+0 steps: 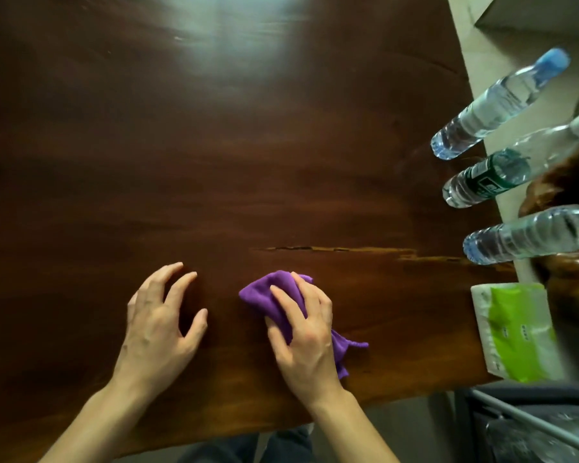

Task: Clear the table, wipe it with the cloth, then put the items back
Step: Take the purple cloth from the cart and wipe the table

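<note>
A purple cloth [270,295] lies bunched on the dark wooden table [214,162] near its front edge. My right hand [305,332] presses down on the cloth and grips it, with cloth showing beyond the fingers and behind the palm. My left hand [161,322] rests on its fingertips on the bare wood to the left, fingers spread, holding nothing. Along the table's right edge stand three clear water bottles: one with a blue cap [495,105], one with a green label [502,172], one nearest [528,233]. A green-and-white tissue pack [515,332] lies at the right front corner.
A long crack [331,249] runs across the wood right of centre. Beyond the right edge is a pale floor [515,35] and a dark wooden seat [569,272]. A metal-framed dark object [532,426] sits at the lower right. My legs [248,446] show below the front edge.
</note>
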